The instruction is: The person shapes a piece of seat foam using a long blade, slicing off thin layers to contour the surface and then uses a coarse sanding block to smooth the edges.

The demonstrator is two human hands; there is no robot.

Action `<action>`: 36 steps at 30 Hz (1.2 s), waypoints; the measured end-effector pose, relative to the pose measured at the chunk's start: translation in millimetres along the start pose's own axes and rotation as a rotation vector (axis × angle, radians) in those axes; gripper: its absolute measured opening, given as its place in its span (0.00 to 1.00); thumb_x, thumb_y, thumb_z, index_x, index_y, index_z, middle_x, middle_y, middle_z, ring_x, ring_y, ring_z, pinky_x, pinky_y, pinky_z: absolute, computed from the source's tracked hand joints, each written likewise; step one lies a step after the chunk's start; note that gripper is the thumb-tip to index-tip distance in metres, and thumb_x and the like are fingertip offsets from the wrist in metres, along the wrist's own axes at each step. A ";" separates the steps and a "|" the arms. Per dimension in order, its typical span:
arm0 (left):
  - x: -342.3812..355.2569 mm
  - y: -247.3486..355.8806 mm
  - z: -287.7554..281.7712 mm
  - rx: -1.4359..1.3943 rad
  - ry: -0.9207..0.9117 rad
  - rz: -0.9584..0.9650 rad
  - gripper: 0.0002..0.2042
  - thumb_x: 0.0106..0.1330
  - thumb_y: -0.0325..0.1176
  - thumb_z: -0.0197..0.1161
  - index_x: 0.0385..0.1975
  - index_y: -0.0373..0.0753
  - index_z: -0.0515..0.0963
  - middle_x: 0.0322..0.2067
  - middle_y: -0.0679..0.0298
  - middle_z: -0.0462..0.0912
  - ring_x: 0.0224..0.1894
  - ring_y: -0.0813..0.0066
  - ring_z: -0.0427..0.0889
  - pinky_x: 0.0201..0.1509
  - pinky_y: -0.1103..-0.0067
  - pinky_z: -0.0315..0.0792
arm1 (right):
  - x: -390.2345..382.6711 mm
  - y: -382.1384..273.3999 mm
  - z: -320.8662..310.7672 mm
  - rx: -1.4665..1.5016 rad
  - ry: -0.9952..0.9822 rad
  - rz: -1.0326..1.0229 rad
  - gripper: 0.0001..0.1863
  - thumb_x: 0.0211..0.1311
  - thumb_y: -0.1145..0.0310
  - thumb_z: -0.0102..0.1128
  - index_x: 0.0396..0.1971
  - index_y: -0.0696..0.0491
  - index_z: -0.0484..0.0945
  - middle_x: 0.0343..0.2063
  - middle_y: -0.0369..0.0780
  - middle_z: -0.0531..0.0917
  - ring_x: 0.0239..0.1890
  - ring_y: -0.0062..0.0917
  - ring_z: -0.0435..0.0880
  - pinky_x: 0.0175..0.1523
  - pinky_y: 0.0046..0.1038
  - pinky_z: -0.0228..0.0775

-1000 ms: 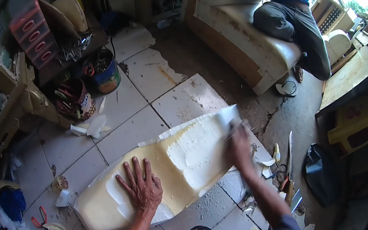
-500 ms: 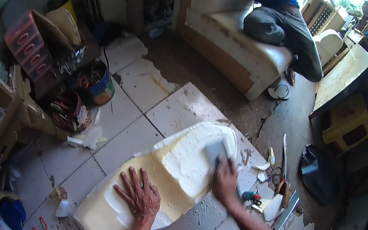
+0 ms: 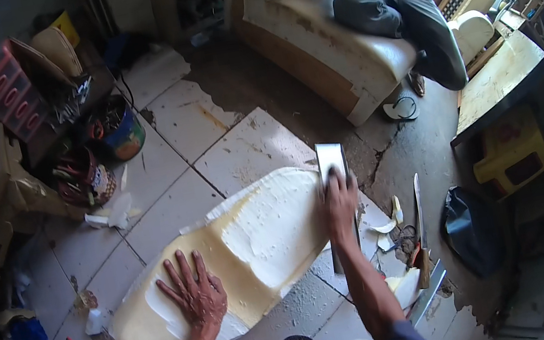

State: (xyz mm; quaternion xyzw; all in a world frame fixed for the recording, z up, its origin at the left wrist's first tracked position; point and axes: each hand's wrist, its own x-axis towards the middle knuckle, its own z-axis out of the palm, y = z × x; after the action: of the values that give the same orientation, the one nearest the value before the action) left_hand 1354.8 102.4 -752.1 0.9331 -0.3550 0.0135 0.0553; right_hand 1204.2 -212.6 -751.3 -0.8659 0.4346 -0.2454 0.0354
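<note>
A long motorcycle-seat foam, cream with whiter shaved areas, lies slantwise on the tiled floor in front of me. My left hand rests flat on its left half, fingers spread. At the right end of the foam, my right hand is closed round a long, flat grey sanding block. The block stands along the foam's right edge, its lower part partly hidden behind my wrist. White crumbs cling to the foam and to the back of my left hand.
Right of the foam lie a long knife, foam scraps and a dark cushion-like piece. Tool-filled buckets and a pink drawer unit are far left. A person sits on a cream sofa.
My right hand has carried the sanding block from the foam's top to its right edge, and the block is now turned lengthwise. My left hand stays on the foam. The whole view has shifted slightly.
</note>
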 end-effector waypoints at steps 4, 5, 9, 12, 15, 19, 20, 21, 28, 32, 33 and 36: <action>-2.9 -15.2 4.7 0.066 0.069 -0.023 0.30 0.69 0.36 0.56 0.74 0.44 0.68 0.79 0.51 0.53 0.81 0.39 0.44 0.78 0.35 0.33 | -94.8 -23.0 -6.5 0.034 -0.006 -0.102 0.20 0.72 0.66 0.56 0.55 0.65 0.77 0.67 0.48 0.76 0.68 0.63 0.68 0.73 0.55 0.59; -1.1 -15.1 2.2 0.070 0.063 -0.015 0.31 0.69 0.36 0.56 0.74 0.44 0.67 0.79 0.50 0.53 0.81 0.38 0.44 0.78 0.35 0.33 | -102.3 -26.0 -16.0 0.038 0.000 -0.103 0.21 0.71 0.65 0.57 0.56 0.65 0.77 0.66 0.48 0.76 0.68 0.62 0.68 0.73 0.56 0.58; -1.3 -5.9 -2.6 0.055 0.038 0.026 0.30 0.69 0.36 0.56 0.74 0.43 0.67 0.80 0.50 0.52 0.81 0.38 0.44 0.78 0.34 0.33 | -25.3 -6.9 -1.3 -0.048 -0.018 0.004 0.26 0.64 0.67 0.62 0.61 0.62 0.74 0.63 0.52 0.78 0.67 0.55 0.71 0.68 0.58 0.62; 0.3 -9.7 4.6 0.089 0.035 0.020 0.31 0.69 0.36 0.56 0.74 0.43 0.66 0.80 0.49 0.51 0.81 0.37 0.44 0.78 0.34 0.33 | -7.0 1.7 9.2 -0.065 -0.072 -0.056 0.22 0.71 0.65 0.59 0.59 0.62 0.75 0.65 0.49 0.77 0.69 0.62 0.67 0.68 0.59 0.61; -2.6 -8.0 -2.5 0.036 0.023 -0.022 0.31 0.69 0.35 0.56 0.74 0.43 0.66 0.79 0.50 0.52 0.81 0.38 0.44 0.78 0.34 0.33 | -124.3 -25.5 -27.6 0.021 -0.062 -0.084 0.21 0.69 0.65 0.61 0.55 0.62 0.78 0.67 0.48 0.76 0.70 0.63 0.65 0.71 0.58 0.58; -9.5 -13.0 -0.4 0.064 0.017 -0.002 0.31 0.68 0.35 0.56 0.74 0.43 0.66 0.79 0.51 0.52 0.81 0.38 0.44 0.78 0.34 0.32 | -20.9 -14.4 -13.8 0.089 -0.077 0.003 0.23 0.65 0.70 0.59 0.59 0.61 0.75 0.67 0.48 0.76 0.69 0.61 0.67 0.68 0.59 0.61; 3.5 0.1 2.5 0.030 0.019 0.009 0.31 0.68 0.35 0.56 0.74 0.44 0.66 0.79 0.51 0.52 0.82 0.39 0.44 0.78 0.34 0.32 | 13.8 13.4 -0.2 -0.006 -0.046 -0.024 0.24 0.65 0.71 0.58 0.61 0.61 0.73 0.67 0.47 0.76 0.69 0.59 0.67 0.67 0.60 0.61; 5.7 -3.2 -3.6 0.026 0.008 -0.004 0.31 0.68 0.35 0.56 0.74 0.44 0.67 0.80 0.51 0.52 0.82 0.39 0.43 0.78 0.34 0.32 | 3.4 6.5 3.2 0.009 -0.044 -0.040 0.22 0.67 0.70 0.59 0.59 0.61 0.74 0.67 0.47 0.76 0.70 0.60 0.67 0.67 0.59 0.61; 1.0 -1.6 -1.2 0.057 0.047 0.009 0.30 0.70 0.36 0.55 0.74 0.43 0.67 0.79 0.51 0.53 0.82 0.39 0.43 0.78 0.35 0.32 | -68.3 2.7 -9.0 -0.036 0.041 -0.125 0.22 0.68 0.64 0.61 0.56 0.61 0.77 0.67 0.47 0.76 0.69 0.61 0.68 0.67 0.56 0.63; 2.3 -2.6 2.3 0.090 0.031 0.012 0.30 0.70 0.37 0.55 0.74 0.43 0.66 0.80 0.52 0.52 0.82 0.40 0.42 0.78 0.35 0.32 | -31.9 3.4 16.0 -0.047 -0.014 -0.022 0.26 0.65 0.67 0.60 0.62 0.62 0.73 0.65 0.49 0.77 0.68 0.62 0.68 0.67 0.58 0.63; -0.1 -7.4 0.8 0.059 0.014 -0.033 0.30 0.70 0.37 0.55 0.74 0.43 0.66 0.80 0.52 0.52 0.82 0.39 0.43 0.78 0.35 0.32 | -83.4 -1.4 19.7 0.027 0.025 -0.125 0.25 0.65 0.65 0.62 0.59 0.61 0.76 0.66 0.47 0.77 0.69 0.63 0.67 0.66 0.57 0.61; -4.8 -13.3 0.2 0.058 0.057 -0.031 0.32 0.68 0.39 0.57 0.74 0.44 0.66 0.80 0.52 0.52 0.82 0.38 0.42 0.78 0.34 0.30 | -139.1 -58.3 -32.7 0.022 -0.097 -0.115 0.20 0.66 0.61 0.63 0.51 0.59 0.79 0.68 0.44 0.76 0.70 0.60 0.66 0.65 0.58 0.57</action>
State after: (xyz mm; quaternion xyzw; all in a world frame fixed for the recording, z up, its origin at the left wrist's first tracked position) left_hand 1360.0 115.4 -753.9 0.9390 -0.3382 0.0495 0.0383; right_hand 1162.4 -64.4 -761.4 -0.8997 0.3793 -0.2095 0.0518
